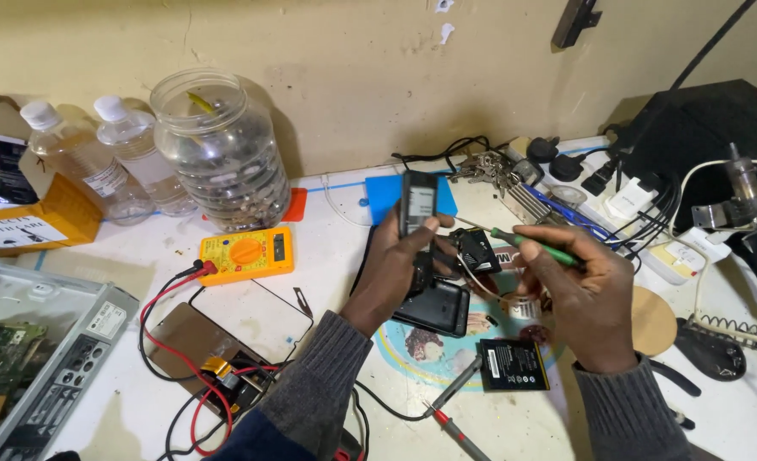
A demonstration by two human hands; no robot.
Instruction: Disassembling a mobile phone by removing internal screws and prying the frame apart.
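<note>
You hold a small dark phone [418,205] upright above the middle of the white workbench [327,256], its pale screen facing you; your left hand [400,269] wraps it from below, thumb laid across its lower front and fingers curled behind, wrist bent up out of a grey sleeve; your right hand [579,294] is clenched on a green-handled screwdriver [528,243], pinched between thumb and forefinger, the thin shaft pointing left toward the phone's lower edge, though you cannot tell whether the tip touches it; just under the phone lies a black back cover [436,309], and beside it a small black part [477,250] with wires; nearer you a flat black battery [512,365] rests on a round printed mat [421,354]; a yellow multimeter [246,253] sits well to the left, its red and black leads trailing toward you; behind it stands a clear plastic jar [221,154].
</note>
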